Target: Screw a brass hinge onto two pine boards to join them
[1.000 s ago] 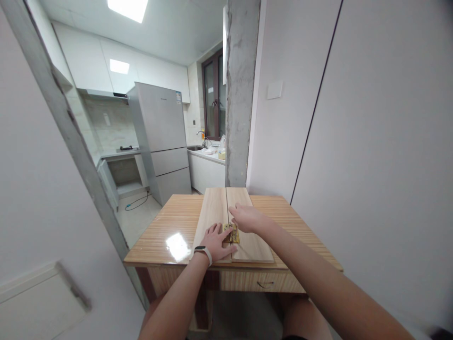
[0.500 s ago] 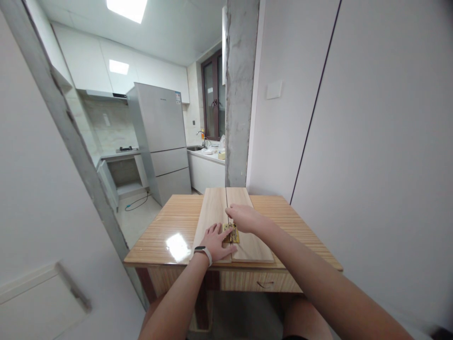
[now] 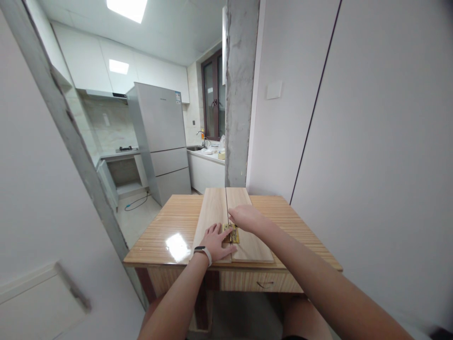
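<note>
Two pale wooden boards, a left board and a right board, lie side by side with a narrow seam between them. A brass-coloured hinge spans the seam near the front. My left hand rests with spread fingers on the left board, thumb and index finger reaching to the hinge. Just above the hinge, my right hand is closed with its fingers curled. Whatever it grips is hidden by the fingers.
A striped wooden table bears the boards, with a drawer handle at its front. Beyond stand a grey fridge and a kitchen counter. A white wall rises close on the right.
My right hand has shifted very slightly to the right and turned a little over the hinge. My left hand and the boards stay in place.
</note>
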`<state>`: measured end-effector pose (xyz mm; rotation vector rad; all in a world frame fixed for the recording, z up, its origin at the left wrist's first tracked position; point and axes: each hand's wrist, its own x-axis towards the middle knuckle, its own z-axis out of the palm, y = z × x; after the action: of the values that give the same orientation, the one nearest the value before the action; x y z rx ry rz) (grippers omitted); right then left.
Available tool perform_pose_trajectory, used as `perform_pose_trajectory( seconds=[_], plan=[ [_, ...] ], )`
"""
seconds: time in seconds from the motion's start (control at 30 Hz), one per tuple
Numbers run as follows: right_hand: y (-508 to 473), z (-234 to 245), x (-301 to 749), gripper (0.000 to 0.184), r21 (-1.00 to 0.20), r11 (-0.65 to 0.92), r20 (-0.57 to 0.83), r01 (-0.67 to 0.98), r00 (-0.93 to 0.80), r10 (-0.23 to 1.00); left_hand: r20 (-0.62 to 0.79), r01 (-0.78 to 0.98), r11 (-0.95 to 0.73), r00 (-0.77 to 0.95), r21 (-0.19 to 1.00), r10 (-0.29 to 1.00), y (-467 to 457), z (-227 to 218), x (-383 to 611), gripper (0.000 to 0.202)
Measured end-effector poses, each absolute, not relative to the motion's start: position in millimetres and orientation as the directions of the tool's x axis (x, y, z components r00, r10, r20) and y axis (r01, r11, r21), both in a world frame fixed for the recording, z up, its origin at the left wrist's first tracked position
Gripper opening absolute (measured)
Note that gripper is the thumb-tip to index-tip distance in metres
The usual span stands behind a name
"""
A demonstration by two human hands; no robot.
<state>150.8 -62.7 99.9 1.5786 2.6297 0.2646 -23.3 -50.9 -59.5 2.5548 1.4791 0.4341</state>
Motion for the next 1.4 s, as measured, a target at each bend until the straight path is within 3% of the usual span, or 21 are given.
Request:
perform_pose_trajectory(
  seconds=[0.37, 0.7, 1.4],
  plan=[
    [-67, 99, 152, 0.040, 0.063, 0.530, -0.044, 0.846, -0.528, 0.848, 0.169, 0.821, -0.502, 0.472, 0.272, 0.865, -50, -61, -24, 0.083],
    [-66, 104, 151, 0.027, 0.180, 0.562, 0.047, 0.808, -0.577, 0.815, 0.174, 0.819, -0.504, 0.473, 0.275, 0.864, -50, -61, -23, 0.084],
    [-67, 105, 148, 0.018, 0.262, 0.527, 0.054, 0.808, -0.558, 0.828, 0.186, 0.820, -0.506, 0.472, 0.266, 0.862, -49, -63, -24, 0.085]
  ],
)
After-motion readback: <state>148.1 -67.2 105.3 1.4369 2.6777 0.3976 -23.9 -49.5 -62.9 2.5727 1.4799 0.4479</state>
